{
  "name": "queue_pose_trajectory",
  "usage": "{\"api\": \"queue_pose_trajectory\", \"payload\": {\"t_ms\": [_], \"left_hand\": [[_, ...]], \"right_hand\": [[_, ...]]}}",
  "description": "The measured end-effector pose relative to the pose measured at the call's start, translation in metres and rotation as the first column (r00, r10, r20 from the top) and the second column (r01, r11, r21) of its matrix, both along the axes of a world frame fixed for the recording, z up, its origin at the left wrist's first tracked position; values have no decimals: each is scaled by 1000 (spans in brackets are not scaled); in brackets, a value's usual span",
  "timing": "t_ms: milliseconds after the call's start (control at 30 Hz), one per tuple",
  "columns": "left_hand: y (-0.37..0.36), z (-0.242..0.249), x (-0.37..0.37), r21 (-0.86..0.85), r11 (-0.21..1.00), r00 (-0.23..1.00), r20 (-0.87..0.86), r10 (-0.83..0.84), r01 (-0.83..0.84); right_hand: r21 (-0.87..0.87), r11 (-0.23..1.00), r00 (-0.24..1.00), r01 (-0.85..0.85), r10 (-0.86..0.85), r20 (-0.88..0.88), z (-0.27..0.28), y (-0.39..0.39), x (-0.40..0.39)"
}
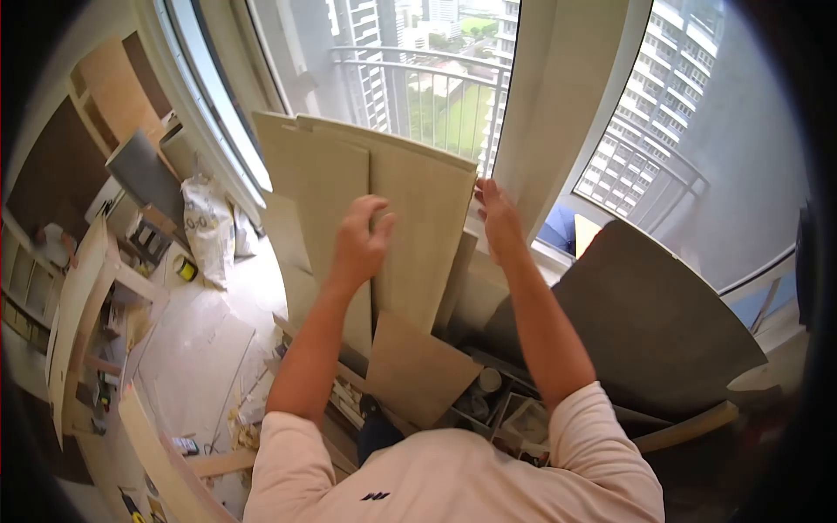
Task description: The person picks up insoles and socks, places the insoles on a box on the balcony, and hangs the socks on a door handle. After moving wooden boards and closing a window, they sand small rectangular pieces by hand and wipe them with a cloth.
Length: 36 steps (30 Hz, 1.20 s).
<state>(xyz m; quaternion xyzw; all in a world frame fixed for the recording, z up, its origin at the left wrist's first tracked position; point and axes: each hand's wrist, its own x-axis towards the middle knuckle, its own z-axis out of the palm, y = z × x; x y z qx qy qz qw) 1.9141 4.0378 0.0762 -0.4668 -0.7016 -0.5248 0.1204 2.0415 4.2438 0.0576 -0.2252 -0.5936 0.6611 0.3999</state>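
Note:
Several beige laminate panels [418, 209] lean upright against the window wall in front of me. My left hand [362, 237] lies on the face of the front panel, fingers curled over its left edge. My right hand [497, 218] grips the panel's right edge near the top corner. A shorter beige piece [418, 370] leans lower down in front of the stack. Both arms reach forward and upward.
A large dark grey sheet [654, 322] leans to the right. A white sack [207, 228] stands at the left by the window. A wooden frame [83, 305] and scraps lie on the dusty floor [200, 357]. Small boxes [501, 410] sit below the panels.

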Motion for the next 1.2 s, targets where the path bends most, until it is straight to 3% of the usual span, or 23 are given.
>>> {"api": "queue_pose_trajectory", "payload": {"t_ms": [67,100,167,200,233,267,300,333,367,400,433,467,500,567,667,800,900,1000,1033,1100,1167,1200], "left_hand": [[-25,-11,-23,-38,999,982,186,25,-18],[-42,-30,-33,-91,995,963,264,62,-39],[-87,-78,-43,-357,933,956,258,142,-42],[-118,-128,-54,-470,881,933,297,205,-44],[-149,-153,-45,-563,825,920,302,251,-40],[-182,-173,-36,-675,738,875,363,322,8],[-223,-211,-29,-747,664,886,278,372,-44],[-272,-256,-26,-761,649,818,376,435,5],[-308,-269,-4,-833,553,775,348,528,-3],[-356,-303,9,-831,556,699,414,584,28],[-385,-304,32,-828,554,559,500,662,85],[-407,-298,60,-877,472,695,397,599,94],[-442,-309,73,-937,327,732,311,606,127],[-453,-288,111,-958,147,671,278,688,246],[-451,-258,145,-930,50,559,261,787,365],[-442,-230,175,-909,21,488,243,838,416],[-435,-216,189,-915,52,456,249,854,401],[-428,-231,198,-936,126,502,287,816,329],[-423,-242,198,-940,153,529,300,794,303],[-417,-267,201,-933,278,580,361,730,230],[-408,-293,216,-882,451,636,428,642,138],[-331,-211,221,-961,165,708,275,650,222]], "right_hand": [[-205,956,977,-209,195,-85,-45,38,-38],[-205,888,892,-411,346,-290,-58,50,-41],[-149,596,546,-789,569,-614,-84,74,-48],[-223,788,780,-574,444,-441,-80,63,-53],[-249,870,895,-425,363,-260,-64,56,-55],[-259,925,960,-279,273,-62,-48,49,-57],[-285,927,951,-243,286,120,-36,46,-56],[-342,870,930,-354,368,-28,-68,62,-74],[-367,803,883,-470,434,-181,-108,86,-96],[473,830,919,-296,382,-95,-125,104,-113],[549,772,922,-319,387,-8,-122,104,-116],[621,705,921,-342,382,73,-119,103,-120],[-42,829,825,-557,559,84,-103,85,-111],[209,805,811,-555,469,348,-104,86,-113],[418,824,802,-383,72,592,-132,82,-132],[574,702,752,-422,-82,654,-105,79,-110],[424,786,839,-450,210,501,-76,81,-93],[415,735,824,-536,347,448,-68,83,-130],[330,817,875,-473,391,285,-80,83,-145],[-183,816,833,-549,553,-30,-66,78,-137],[36,813,788,-580,572,-228,-68,70,-118],[60,802,765,-595,587,-266,-65,72,-115]]}}
